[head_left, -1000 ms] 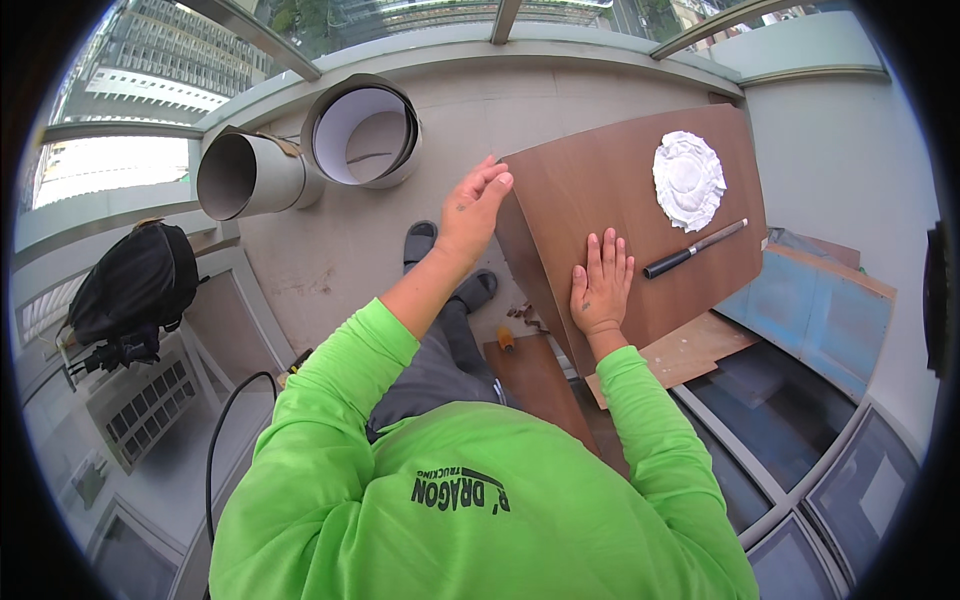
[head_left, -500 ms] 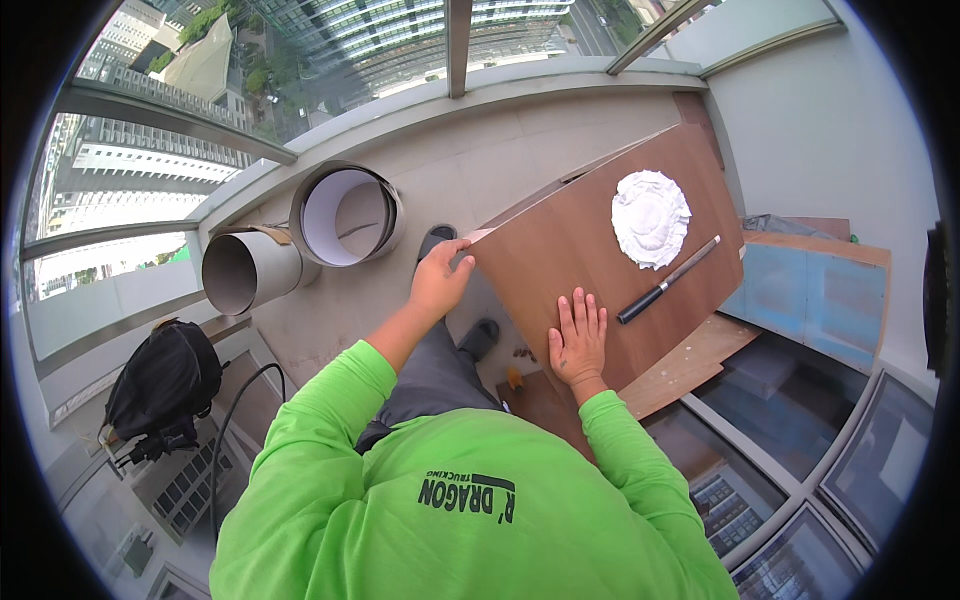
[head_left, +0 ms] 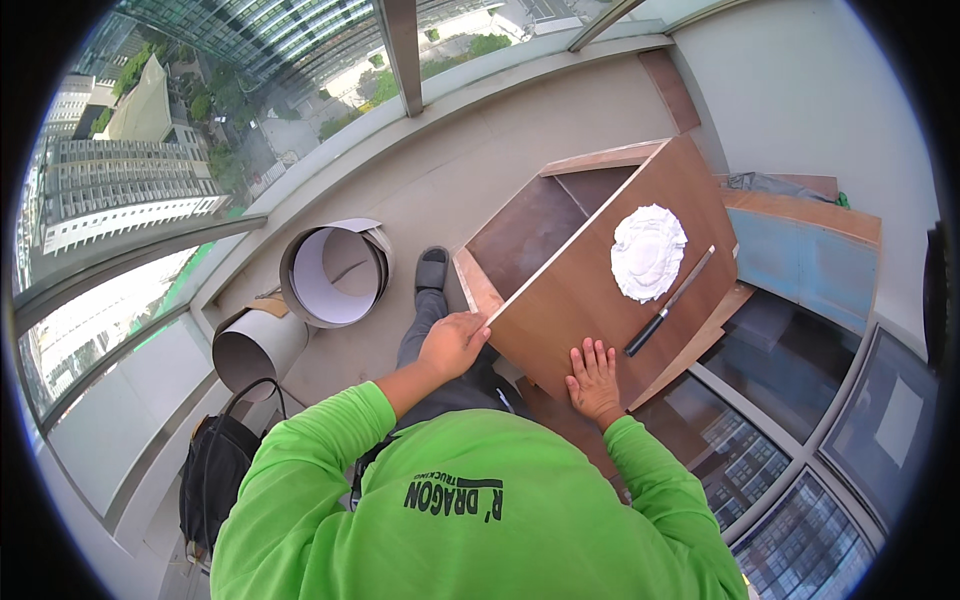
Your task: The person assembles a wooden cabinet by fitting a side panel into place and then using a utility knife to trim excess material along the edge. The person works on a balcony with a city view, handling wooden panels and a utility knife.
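Your left hand is closed over the near left corner of the brown plywood board, with the fingers curled on its edge, so this hand has hold of the board. Your right hand is fully open, fingers spread, and it lies flat on the lower part of the same board; it grips nothing. The board is in front of you, tilted, on top of an open wooden box which stands on the concrete floor. On the upper part of the board there is a round heap of white putty, and just beside it, to the right, a putty knife with a black handle lies on the board. At your left, two rolls of grey sheet stand on the floor, and a black bag is near your left elbow. Your foot in a dark shoe shows between the rolls and the box.
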`<state>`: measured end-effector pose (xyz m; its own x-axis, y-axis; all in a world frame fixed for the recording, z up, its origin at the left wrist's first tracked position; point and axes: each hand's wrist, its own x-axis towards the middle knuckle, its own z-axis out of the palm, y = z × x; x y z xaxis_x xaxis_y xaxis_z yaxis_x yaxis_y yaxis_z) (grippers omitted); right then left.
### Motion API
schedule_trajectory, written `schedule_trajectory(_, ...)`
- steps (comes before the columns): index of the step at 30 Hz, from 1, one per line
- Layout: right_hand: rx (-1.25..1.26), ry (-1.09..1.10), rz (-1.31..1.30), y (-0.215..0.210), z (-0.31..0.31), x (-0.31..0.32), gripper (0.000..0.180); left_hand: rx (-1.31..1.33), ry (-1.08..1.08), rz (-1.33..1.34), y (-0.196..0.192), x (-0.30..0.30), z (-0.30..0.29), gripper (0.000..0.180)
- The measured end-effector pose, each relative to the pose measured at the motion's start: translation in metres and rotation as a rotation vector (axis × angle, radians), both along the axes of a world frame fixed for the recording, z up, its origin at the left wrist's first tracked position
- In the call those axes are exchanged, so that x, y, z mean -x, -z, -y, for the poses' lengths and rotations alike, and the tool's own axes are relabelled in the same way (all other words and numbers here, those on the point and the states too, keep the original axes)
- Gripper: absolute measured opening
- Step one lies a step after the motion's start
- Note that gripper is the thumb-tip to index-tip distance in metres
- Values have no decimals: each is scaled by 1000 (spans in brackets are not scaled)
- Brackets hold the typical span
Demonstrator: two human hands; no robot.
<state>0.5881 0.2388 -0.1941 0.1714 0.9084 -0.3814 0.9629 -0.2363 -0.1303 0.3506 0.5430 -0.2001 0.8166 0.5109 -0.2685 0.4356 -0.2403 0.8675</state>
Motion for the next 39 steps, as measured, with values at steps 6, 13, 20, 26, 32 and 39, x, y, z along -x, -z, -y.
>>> schedule_trajectory(6, 91, 50, 19, -14, -10, 6, 62, -17, 159, -42, -1, -11, -22, 32)
schedule_trajectory(13, 129, 130, -34, -28, -21, 11, 59, -47, 354, -112, -9, -18, -36, 29)
schedule_trajectory(20, 58, 140, -39, -30, -18, 14, 59, -129, 281, -136, -2, -14, -19, 31)
schedule_trajectory(26, -130, 178, -65, -50, -28, 12, 59, -167, 258, -164, -6, -16, -8, 30)
schedule_trajectory(32, -576, 994, -5, -50, -55, -52, 57, -166, 121, -310, -17, -14, 7, 29)
schedule_trajectory(39, -312, 1304, -233, -34, -65, -124, 58, -236, -36, -328, 10, -2, 12, 39)
